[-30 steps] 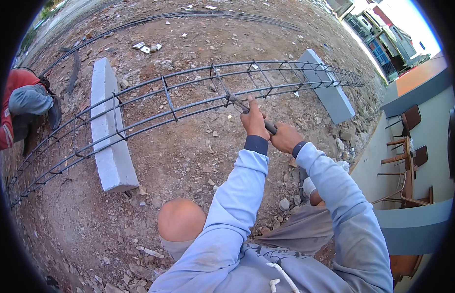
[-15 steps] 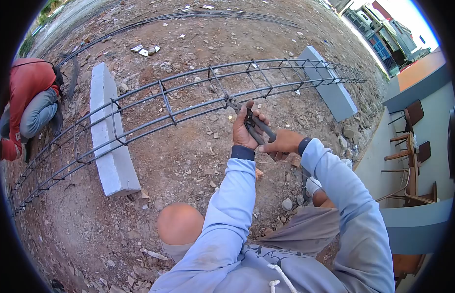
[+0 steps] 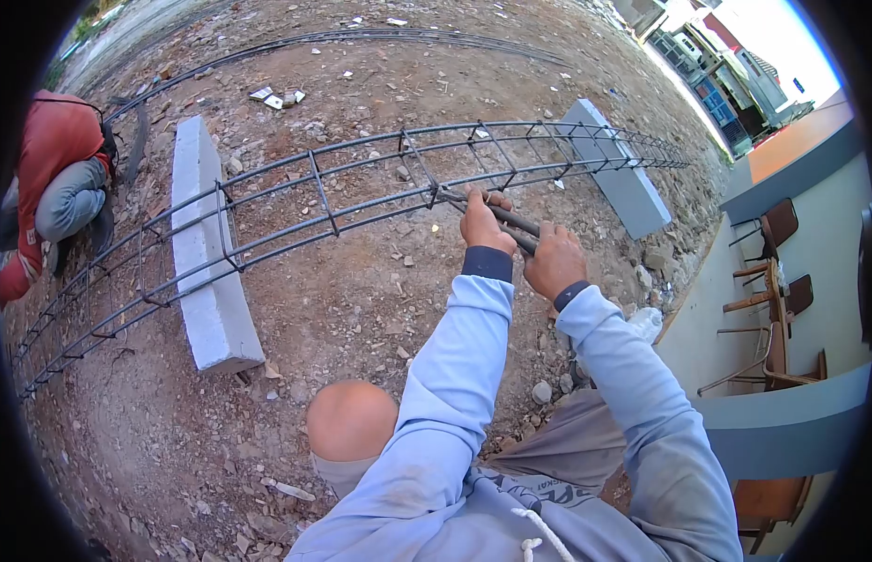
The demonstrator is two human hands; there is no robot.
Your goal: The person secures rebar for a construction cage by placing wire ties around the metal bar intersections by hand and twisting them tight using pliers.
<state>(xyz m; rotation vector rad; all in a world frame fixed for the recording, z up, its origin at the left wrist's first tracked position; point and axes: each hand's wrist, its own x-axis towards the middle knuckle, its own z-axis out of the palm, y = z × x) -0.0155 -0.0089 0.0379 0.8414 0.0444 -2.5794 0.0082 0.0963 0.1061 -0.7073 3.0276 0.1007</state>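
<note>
Swung together since the earlier frame: both handles of our long-handled dark steel pincers (image 3: 518,223). Left hand (image 3: 487,225), open-palmed then, now clamps them forward; right hand (image 3: 555,260) grips behind. Pincers' head lies just beyond our left hand, at the long dark rebar cage (image 3: 324,192); bite unclear. We judge the pincers rigid, fairly light, best held near the handle ends.

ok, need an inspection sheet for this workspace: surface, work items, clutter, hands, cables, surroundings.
Surface: dirt ground, uneven, strewn with stones.
Work items: rebar cage lying across two pale blocks; plier-like tool at its near side, tip partly hidden.
Clutter: white scraps and loose rods beyond the cage.
Hands: left hand and right hand both closed on the tool.
Cables: nothing seen.
Surroundings: crouching co-worker at left; chairs at right.
</note>
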